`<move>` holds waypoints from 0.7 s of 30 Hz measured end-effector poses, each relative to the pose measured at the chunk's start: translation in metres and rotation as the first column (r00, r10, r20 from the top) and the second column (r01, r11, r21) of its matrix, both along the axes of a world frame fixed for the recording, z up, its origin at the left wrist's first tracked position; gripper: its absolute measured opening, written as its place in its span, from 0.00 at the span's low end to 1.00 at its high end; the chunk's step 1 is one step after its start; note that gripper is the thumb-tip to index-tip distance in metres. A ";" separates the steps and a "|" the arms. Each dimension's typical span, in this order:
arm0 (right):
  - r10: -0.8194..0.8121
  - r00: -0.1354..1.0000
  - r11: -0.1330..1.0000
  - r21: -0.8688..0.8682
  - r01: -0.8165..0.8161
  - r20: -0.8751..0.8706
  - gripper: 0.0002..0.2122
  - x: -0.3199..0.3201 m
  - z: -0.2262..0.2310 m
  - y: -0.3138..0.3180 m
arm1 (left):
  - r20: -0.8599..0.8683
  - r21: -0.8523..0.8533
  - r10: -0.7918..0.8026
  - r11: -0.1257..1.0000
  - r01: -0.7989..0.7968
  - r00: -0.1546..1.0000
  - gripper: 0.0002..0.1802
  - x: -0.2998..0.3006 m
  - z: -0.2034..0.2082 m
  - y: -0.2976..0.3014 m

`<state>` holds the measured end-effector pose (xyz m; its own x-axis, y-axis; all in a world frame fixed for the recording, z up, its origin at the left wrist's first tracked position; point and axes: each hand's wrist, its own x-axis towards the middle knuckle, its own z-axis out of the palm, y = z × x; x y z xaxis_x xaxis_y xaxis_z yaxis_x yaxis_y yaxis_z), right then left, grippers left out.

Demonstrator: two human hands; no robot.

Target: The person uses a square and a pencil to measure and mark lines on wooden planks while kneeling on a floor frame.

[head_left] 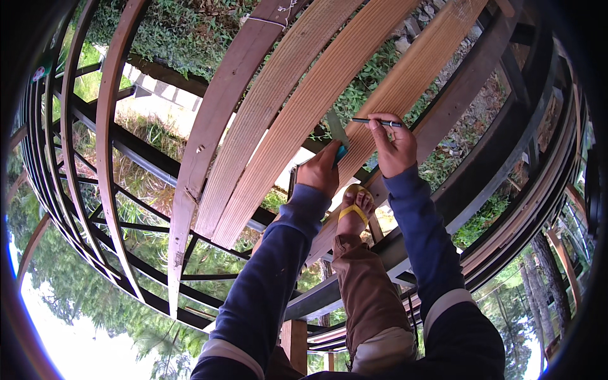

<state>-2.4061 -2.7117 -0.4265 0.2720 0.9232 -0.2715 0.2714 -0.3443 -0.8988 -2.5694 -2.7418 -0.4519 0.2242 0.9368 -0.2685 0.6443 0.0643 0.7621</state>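
Observation:
My right hand (398, 147) is closed around a dark pen (378, 122), held almost level over a wide wooden plank (408, 79). Its tip points left, close to the plank's left edge. To the left, my left hand (318, 170) grips what looks like a try square (341, 153), with a blue stock and a flat greyish blade reaching away from me beside the plank. My fingers hide part of the stock. Both hands are at the plank's near portion, a short gap between them.
More planks (310, 95) run side by side to the left over a black metal frame (152, 155), with open gaps between. Plants and stones (373, 82) show below. My foot in a yellow sandal (353, 212) stands near the hands. Dark beams (500, 164) curve along the right.

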 end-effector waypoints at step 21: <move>0.603 0.742 0.796 -0.278 -0.537 0.293 0.06 0.005 -0.013 0.051 | 0.025 -0.020 -0.027 0.999 0.027 0.999 0.20 -0.001 0.005 0.005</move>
